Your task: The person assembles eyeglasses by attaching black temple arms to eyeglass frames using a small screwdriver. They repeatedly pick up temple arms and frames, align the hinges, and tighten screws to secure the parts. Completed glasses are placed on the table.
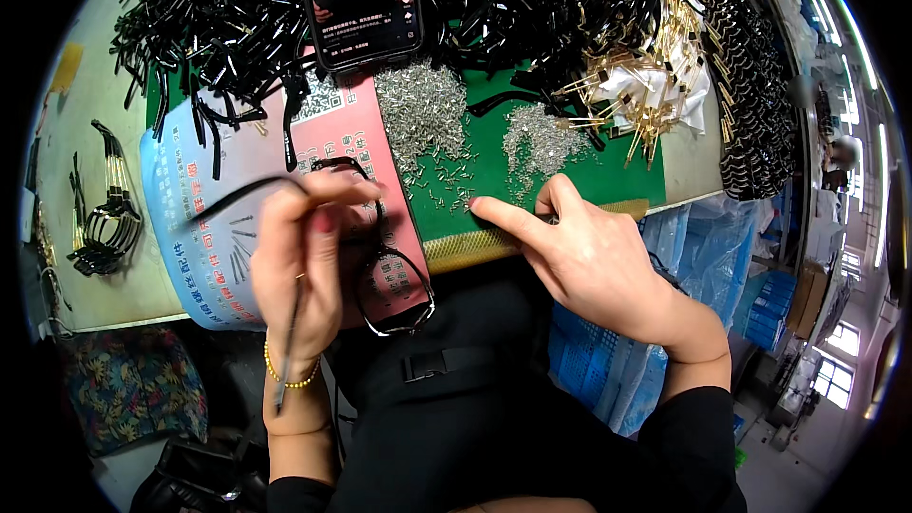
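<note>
My left hand [309, 256] is closed on a pair of black eyeglasses [399, 328], its thumb and fingers gripping near the top of the frame. One dark temple arm points out to the left, and a thin dark strip runs down over my wrist. My right hand [598, 252] reaches its index finger down to loose small silver screws [461, 199] on the green mat [446, 223]. Its other fingers are curled around something mostly hidden. Beyond lie a large heap of silver screws [423, 109] and a smaller pile of tiny silver parts [541, 138].
A phone [366, 52] stands behind the screws. Heaps of black temple arms [209, 19] and gold-tipped ones [655, 66] line the back. A printed pink and blue sheet [218, 237] covers the left. Several glasses frames [109, 218] lie far left; a yellow mesh strip [465, 249] edges the mat.
</note>
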`<control>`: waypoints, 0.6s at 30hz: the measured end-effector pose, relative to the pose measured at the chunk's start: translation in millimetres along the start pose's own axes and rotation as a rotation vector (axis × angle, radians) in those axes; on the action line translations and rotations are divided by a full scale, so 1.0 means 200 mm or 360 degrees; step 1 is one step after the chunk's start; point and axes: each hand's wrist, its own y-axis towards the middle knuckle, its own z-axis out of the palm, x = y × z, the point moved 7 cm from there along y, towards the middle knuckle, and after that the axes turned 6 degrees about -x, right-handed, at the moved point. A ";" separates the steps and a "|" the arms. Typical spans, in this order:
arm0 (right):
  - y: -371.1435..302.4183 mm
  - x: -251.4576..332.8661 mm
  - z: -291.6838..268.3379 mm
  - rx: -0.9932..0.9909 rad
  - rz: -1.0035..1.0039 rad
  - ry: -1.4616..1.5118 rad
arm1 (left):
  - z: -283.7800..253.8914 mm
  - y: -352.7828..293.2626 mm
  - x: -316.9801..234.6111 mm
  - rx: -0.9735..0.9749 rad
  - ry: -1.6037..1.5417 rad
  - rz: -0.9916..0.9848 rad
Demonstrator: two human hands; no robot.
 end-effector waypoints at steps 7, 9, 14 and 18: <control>0.03 0.01 0.01 0.0032 -0.0030 -0.0003 | -0.17 -0.07 0.03 -0.0602 -0.0181 -0.0279; 0.03 0.02 0.01 0.0046 -0.0023 -0.0002 | -0.19 -0.06 0.04 -0.0609 -0.0174 -0.0320; 0.02 0.01 0.02 0.0070 -0.0054 -0.0030 | -0.17 -0.01 0.10 -0.0574 -0.0175 -0.0405; 0.04 0.02 0.04 0.0127 -0.0070 -0.0145 | -0.14 0.06 0.14 -0.0501 -0.0235 -0.0503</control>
